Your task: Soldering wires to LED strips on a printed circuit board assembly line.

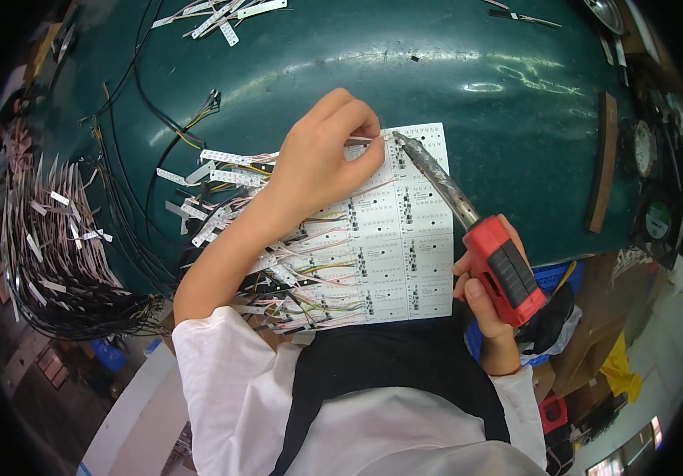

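Dark-green glossy counter (317, 67): one white rectangular circuit-board panel (430, 275) at its near edge; left hand (321, 155), pinching thin pale-pink wire (363, 140) over panel; right hand (485, 311), gripping red-and-black soldering iron (505, 266), tip near panel's far edge.

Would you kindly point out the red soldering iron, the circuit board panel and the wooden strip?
Red soldering iron (506, 271): head view, on its handle.
Circuit board panel (384, 251): head view, on its white face.
Wooden strip (602, 163): head view, midway along it.
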